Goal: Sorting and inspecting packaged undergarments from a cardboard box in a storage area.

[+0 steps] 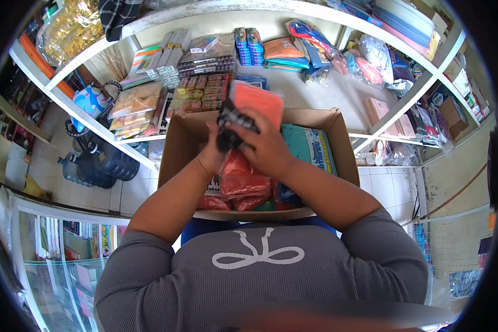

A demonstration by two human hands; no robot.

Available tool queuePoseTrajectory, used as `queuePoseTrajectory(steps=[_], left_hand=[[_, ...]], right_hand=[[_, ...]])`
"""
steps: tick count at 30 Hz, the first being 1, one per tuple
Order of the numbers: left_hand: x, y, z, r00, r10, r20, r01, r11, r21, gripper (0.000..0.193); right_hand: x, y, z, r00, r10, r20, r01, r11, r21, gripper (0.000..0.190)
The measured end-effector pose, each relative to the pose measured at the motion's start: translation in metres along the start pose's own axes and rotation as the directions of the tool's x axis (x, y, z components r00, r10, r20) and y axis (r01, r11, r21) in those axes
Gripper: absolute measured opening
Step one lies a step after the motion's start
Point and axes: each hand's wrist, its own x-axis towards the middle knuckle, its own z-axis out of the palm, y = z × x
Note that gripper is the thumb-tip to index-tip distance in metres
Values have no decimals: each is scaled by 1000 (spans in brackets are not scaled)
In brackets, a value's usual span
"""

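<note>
Bunched between my hands over an open cardboard box (pixel 343 135) is a black checked cloth (pixel 228 124). My right hand (pixel 269 145) has its fingers bent over the cloth. At the cloth's left side is my left hand (pixel 211 145), thumb up, its other fingers hidden behind it. An orange plastic-wrapped packet (pixel 259 101), slightly blurred, sticks out beyond my right hand; which hand grips it is hidden. Beneath my hands, red plastic-wrapped packets (pixel 245 186) are stacked inside the box. A teal packet (pixel 301 143) with printing lies at the box's right side.
Behind the box, a white shelf (pixel 311 93) carries stacked small boxes (pixel 249 45), orange packets (pixel 284 50) and brown envelopes (pixel 135 103). Large water bottles (pixel 112 159) stand on the floor at left. A glass display case (pixel 58 269) is at lower left.
</note>
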Motion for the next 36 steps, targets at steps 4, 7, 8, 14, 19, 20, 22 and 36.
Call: queuePoseTrajectory(steps=[4,7,8,14,19,20,22,36], left_hand=[[-8,-7,12,982,-188,-16,187,956,227,95],[-7,4,6,996,-82,47,88,985,-147,90],[-5,7,3,999,-32,13,35,960,-277,89],[-4,25,-12,977,39,-211,-101,952,-290,97],[-4,-4,-3,995,-100,26,102,992,-74,68],[-2,-6,-1,989,-146,-7,146,986,82,64],[1,-2,1,986,-157,-48,162,977,137,66],[17,24,-11,894,223,-387,-132,959,249,58]], right_hand=[[9,17,-6,947,178,-268,-180,983,17,55],[0,13,2,934,294,-202,-297,955,16,56],[-6,8,4,976,193,-105,-190,981,37,56],[-13,-13,5,966,10,259,-22,999,43,58],[1,11,-6,991,40,-127,-47,997,-58,60],[0,18,-7,985,56,-166,-64,997,-43,58],[-2,32,-5,964,104,-245,-102,995,22,55],[-6,61,-9,647,352,677,-598,-317,736,41]])
